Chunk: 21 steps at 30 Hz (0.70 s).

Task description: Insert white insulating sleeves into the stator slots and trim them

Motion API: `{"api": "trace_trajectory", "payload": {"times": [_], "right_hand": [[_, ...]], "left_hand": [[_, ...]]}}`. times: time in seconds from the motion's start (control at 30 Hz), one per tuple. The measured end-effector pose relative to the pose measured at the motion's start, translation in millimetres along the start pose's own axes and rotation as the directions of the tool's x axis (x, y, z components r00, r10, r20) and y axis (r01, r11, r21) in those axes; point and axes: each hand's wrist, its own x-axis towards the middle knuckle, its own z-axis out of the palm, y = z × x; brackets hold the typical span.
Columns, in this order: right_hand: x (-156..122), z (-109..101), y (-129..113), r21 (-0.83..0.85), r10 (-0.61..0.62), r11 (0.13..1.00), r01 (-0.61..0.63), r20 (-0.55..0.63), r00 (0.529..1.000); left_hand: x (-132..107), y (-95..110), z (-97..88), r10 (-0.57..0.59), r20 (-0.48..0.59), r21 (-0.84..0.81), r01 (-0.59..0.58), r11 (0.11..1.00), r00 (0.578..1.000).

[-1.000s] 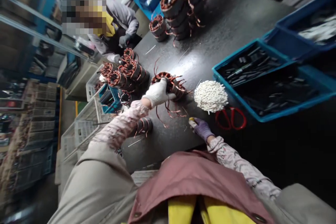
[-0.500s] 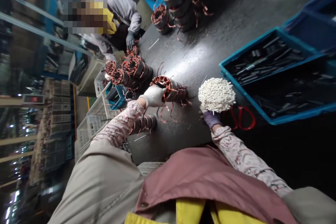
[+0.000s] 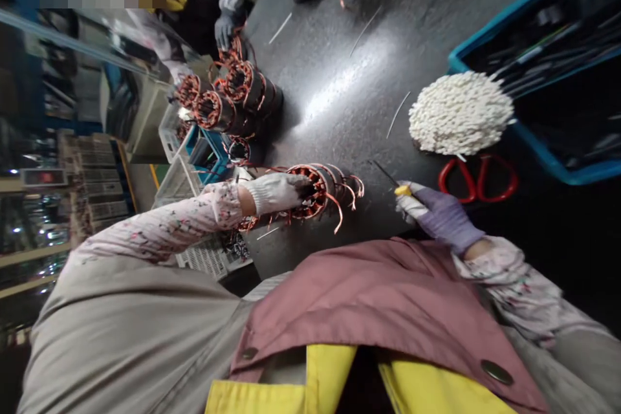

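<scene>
My left hand (image 3: 274, 193), in a white glove, grips a motor stator (image 3: 320, 189) wound with copper wire, lying on its side at the near edge of the dark table (image 3: 339, 77). Loose copper leads stick out of the stator to the right. My right hand (image 3: 439, 213), in a purple glove, is closed around a thin pointed tool with a yellow collar (image 3: 402, 190), its tip aimed toward the stator. A round bundle of white sleeves (image 3: 458, 113) stands just beyond my right hand.
Red-handled scissors (image 3: 478, 178) lie beside the white bundle. A blue bin of dark parts (image 3: 548, 162) sits at the right. More wound stators (image 3: 233, 100) are stacked at the table's left, where a co-worker's gloved hand (image 3: 224, 27) reaches. White crates (image 3: 204, 259) stand below the table.
My left hand has pulled the stator closer to the near table edge. My right hand has come away from the white bundle and now holds the pointed tool near the stator.
</scene>
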Motion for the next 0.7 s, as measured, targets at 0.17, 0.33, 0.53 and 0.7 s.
{"api": "trace_trajectory", "payload": {"times": [0.17,0.33,0.53,0.7], "right_hand": [[-26,-10,-27,-0.231,-0.227,0.939,0.256,0.147,0.963],[-18,-12,-46,-0.389,-0.291,0.844,0.370,0.247,0.924],[-8,-21,-67,-0.503,-0.274,0.752,0.427,0.350,0.896],[6,-30,-96,-0.632,-0.159,0.617,0.469,0.483,0.861]], "left_hand": [[-34,14,-28.9,0.386,0.452,0.014,-0.439,0.899,0.804],[-59,45,2.0,0.255,0.368,0.243,-0.357,0.902,0.894],[-61,54,45.1,0.122,0.153,0.287,-0.162,0.944,0.981],[-57,47,46.0,0.144,0.232,0.280,-0.208,0.937,0.962]]}}
